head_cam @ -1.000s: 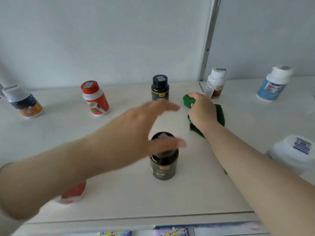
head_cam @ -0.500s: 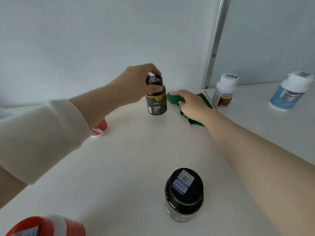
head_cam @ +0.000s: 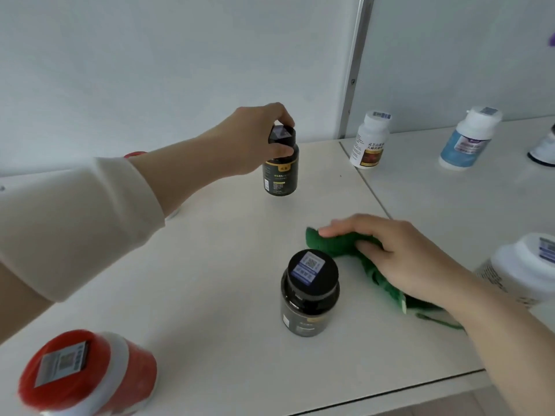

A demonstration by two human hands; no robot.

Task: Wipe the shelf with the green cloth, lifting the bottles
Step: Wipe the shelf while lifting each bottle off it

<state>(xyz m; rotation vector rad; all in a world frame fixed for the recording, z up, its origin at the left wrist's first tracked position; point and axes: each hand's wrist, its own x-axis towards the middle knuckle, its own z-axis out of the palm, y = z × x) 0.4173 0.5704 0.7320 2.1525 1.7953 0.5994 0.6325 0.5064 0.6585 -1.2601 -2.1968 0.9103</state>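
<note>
My left hand grips the cap of a tall black bottle at the back of the white shelf; whether its base touches the shelf I cannot tell. My right hand presses flat on the green cloth, which lies crumpled on the shelf right of centre. A second, wider black bottle stands just left of the cloth, near the front.
A red bottle stands at the front left corner. On the right stand a white bottle, a blue-labelled bottle and a large white jar. A metal upright divides the back wall. The shelf's front edge runs lower right.
My right hand has dragged the green cloth from the back of the shelf toward the front. My left hand still holds the tall black bottle by its cap.
</note>
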